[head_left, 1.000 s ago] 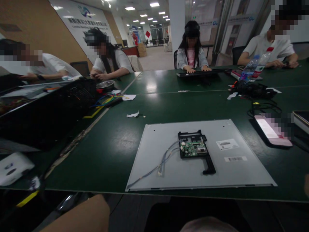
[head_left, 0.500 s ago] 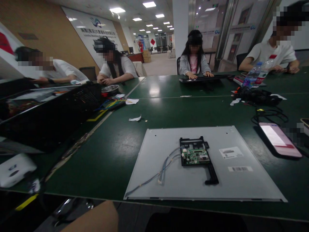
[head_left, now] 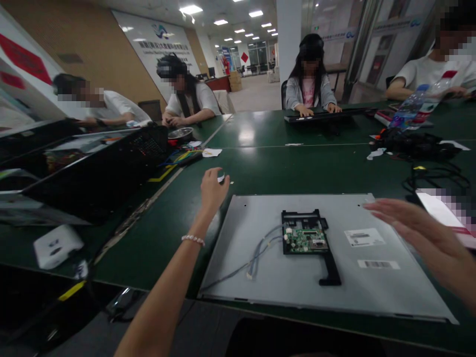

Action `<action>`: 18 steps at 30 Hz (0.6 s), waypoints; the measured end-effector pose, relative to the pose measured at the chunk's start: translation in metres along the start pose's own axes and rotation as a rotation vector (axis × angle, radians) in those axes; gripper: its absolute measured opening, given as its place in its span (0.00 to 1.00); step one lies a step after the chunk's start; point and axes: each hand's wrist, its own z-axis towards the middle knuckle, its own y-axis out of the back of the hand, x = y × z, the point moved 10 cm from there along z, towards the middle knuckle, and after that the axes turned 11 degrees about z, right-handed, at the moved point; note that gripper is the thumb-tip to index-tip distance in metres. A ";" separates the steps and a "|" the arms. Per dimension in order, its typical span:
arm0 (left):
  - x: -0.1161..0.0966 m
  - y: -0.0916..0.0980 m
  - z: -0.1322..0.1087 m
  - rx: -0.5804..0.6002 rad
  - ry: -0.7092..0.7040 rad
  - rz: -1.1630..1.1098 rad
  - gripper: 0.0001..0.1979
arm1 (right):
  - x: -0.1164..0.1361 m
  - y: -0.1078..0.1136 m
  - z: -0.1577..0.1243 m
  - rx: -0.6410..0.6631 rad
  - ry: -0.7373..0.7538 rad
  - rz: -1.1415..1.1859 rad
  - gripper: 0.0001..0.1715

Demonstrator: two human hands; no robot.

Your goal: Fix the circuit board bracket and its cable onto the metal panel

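Note:
My left hand (head_left: 214,191) reaches over the table beyond the panel's far left corner, its fingers curved with a gap between thumb and forefinger. Through that gap shows part of a white paper scrap (head_left: 220,176); the rest is behind the hand. My right hand (head_left: 420,233), fingers stretched out, hovers over the right side of a flat grey metal-backed panel (head_left: 260,208). On the panel sits a black plastic bracket (head_left: 330,267) with a green circuit board (head_left: 305,240). Thin grey cables (head_left: 256,255) run from the board to the near left.
An open black computer case (head_left: 100,173) stands at left, near a white device (head_left: 57,246). A phone (head_left: 433,201) lies at right, partly behind my hand. Black cables (head_left: 439,178) and bottles (head_left: 409,106) are farther back. Several people sit around the table, one touching a keyboard (head_left: 316,118).
Both hands have come into view over the table, the left at the paper scrap and the right over the panel. The view has shifted slightly; the panel stays in place.

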 end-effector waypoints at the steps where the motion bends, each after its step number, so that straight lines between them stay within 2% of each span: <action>1: 0.012 -0.020 -0.003 0.079 0.038 0.086 0.17 | -0.009 -0.009 0.003 0.042 -0.024 0.015 0.20; 3: 0.031 -0.045 -0.006 0.163 0.081 0.226 0.21 | -0.027 -0.032 0.010 0.146 -0.084 0.042 0.20; 5: 0.039 -0.057 -0.006 0.191 0.076 0.312 0.23 | -0.037 -0.048 0.020 0.173 -0.108 0.063 0.20; 9: 0.045 -0.070 0.003 0.236 0.068 0.357 0.21 | -0.033 -0.072 0.039 0.229 -0.075 0.120 0.18; 12: 0.054 -0.077 0.011 0.258 0.119 0.353 0.19 | -0.033 -0.082 0.049 0.199 -0.031 0.151 0.16; 15: 0.060 -0.082 0.017 0.261 0.134 0.328 0.17 | -0.050 -0.086 0.052 0.125 -0.058 0.226 0.16; 18: 0.062 -0.083 0.017 0.258 0.128 0.317 0.18 | -0.068 -0.093 0.053 0.132 -0.114 0.289 0.16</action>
